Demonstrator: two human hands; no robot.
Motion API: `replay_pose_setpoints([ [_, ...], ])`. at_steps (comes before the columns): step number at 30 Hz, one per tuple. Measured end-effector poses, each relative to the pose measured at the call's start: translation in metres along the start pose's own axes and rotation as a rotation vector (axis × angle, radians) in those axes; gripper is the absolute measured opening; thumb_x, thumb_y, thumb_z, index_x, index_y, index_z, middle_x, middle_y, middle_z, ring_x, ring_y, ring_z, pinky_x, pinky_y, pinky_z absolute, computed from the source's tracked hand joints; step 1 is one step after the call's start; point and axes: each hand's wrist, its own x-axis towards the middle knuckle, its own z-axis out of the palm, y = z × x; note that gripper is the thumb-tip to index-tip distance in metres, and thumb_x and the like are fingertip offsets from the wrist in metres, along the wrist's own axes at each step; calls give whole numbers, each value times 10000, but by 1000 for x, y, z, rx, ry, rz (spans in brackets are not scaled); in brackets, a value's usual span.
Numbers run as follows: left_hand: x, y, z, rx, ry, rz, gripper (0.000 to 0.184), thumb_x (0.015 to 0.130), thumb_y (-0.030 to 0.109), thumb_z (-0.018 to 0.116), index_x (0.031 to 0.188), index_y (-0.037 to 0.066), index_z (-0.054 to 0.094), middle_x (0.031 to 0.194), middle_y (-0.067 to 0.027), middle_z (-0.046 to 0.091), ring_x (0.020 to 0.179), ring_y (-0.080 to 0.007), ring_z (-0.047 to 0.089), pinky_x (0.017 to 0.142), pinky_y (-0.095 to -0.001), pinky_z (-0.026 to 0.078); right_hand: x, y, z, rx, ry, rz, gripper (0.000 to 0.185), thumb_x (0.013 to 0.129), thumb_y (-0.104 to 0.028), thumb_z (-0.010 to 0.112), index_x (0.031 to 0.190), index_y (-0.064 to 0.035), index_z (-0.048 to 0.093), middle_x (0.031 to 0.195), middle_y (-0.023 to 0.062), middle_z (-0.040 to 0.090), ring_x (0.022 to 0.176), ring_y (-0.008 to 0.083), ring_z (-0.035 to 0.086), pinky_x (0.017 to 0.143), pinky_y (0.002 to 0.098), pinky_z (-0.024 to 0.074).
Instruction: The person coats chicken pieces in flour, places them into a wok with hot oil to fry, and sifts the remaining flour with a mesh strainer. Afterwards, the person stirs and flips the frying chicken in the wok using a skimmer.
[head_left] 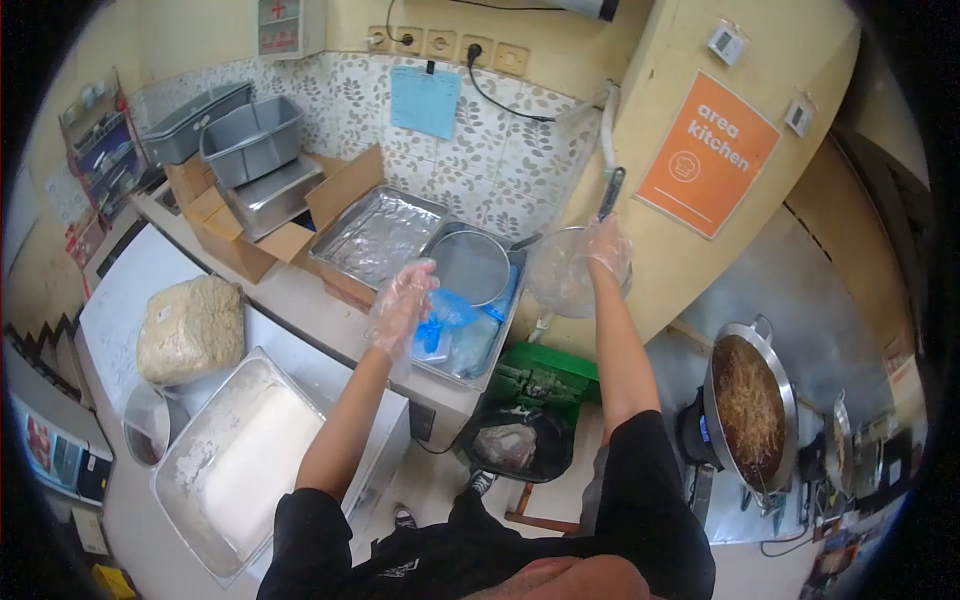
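My left hand (403, 300), in a clear plastic glove, is held out with its fingers extended and nothing in it. It is above the near-left edge of a metal tray (478, 374) that holds a round mesh sieve (472, 268), a blue plastic bag (447, 312) and other plastic. Raised farther right, my right hand (606, 245) is also gloved and closed round what looks like a round strainer (560, 272). A black handle (612, 192) sticks up past the fingers. The glove partly hides the grip.
Left, a metal pan (250, 470) of white powder stands near a bulging bag (190, 330) and a clear container (148, 425). Behind are a foil-lined tray (385, 235) and grey tubs (250, 140). Below sits a black bin (525, 450); right, a wok (750, 410) of frying food.
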Motion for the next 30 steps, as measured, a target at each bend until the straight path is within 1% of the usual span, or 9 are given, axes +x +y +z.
replay_pose_setpoints([
  [9, -29, -28, -1, -20, -30, -57, 362, 878, 342, 565, 1148, 103, 537, 872, -15, 579, 622, -59, 488, 504, -197, 408, -3, 0, -2, -65, -4, 72, 408, 810, -396, 548, 1018, -46, 574, 986, 220, 612, 932, 395, 591, 792, 468, 469],
  [13, -36, -44, 34, 66, -201, -38, 426, 865, 276, 591, 1234, 93, 480, 964, -43, 588, 660, -79, 500, 526, -208, 428, 11, 22, 28, 67, -214, 29, 554, 820, -458, 529, 1159, -19, 525, 1062, 247, 576, 1000, 384, 563, 850, 472, 441],
  [15, -53, -62, 77, 74, -249, -27, 491, 848, 260, 616, 1280, 114, 436, 1043, -65, 576, 706, -103, 521, 552, -226, 449, -46, 26, 47, 334, 198, -119, 588, 846, -448, 503, 1286, -71, 402, 1299, 210, 418, 1246, 352, 354, 1030, 449, 287],
  [18, -59, -104, 132, -86, -129, -71, 536, 839, 241, 617, 1316, 142, 393, 1142, -113, 553, 791, -189, 563, 630, -321, 492, -142, 15, 23, 537, 145, -50, 442, 861, -356, 520, 1201, -76, 500, 1235, 177, 494, 1138, 333, 459, 971, 420, 343],
  [21, -48, -198, 137, 746, -339, 327, 394, 873, 185, 543, 1245, 79, 470, 1135, -171, 574, 875, -275, 606, 672, -354, 493, -211, 31, -15, 609, -189, 182, 326, 870, -299, 510, 1072, -59, 596, 1101, 179, 583, 1032, 298, 547, 889, 369, 405],
  [22, -48, -218, 136, 695, -439, 225, 331, 879, 204, 519, 1184, 77, 499, 1092, -179, 584, 894, -325, 593, 708, -389, 484, -233, 43, -15, 618, -302, 278, 300, 874, -280, 504, 1031, -52, 620, 1059, 180, 605, 1004, 287, 567, 867, 354, 418],
  [26, -80, -285, 152, 626, -632, 99, 262, 895, 280, 440, 1026, 77, 541, 973, -170, 615, 902, -391, 579, 752, -455, 464, -313, 142, 50, 661, -44, 266, 294, 878, -217, 461, 1018, -12, 619, 926, 208, 629, 886, 305, 613, 816, 341, 455],
  [29, -112, -340, 181, 987, -778, -177, 311, 855, 181, 481, 1151, 97, 522, 1062, -164, 594, 993, -330, 560, 835, -404, 448, -359, 183, 33, 568, -54, 210, 289, 884, -187, 453, 1019, 12, 612, 968, 203, 629, 926, 280, 614, 825, 336, 456],
  [30, -129, -384, 176, 850, -547, -185, 337, 854, 200, 453, 1170, 104, 518, 1148, -163, 555, 1044, -315, 537, 905, -400, 423, -375, 195, 22, 557, -85, 180, 279, 876, -171, 464, 1022, 18, 609, 985, 197, 627, 936, 275, 613, 831, 336, 457],
])
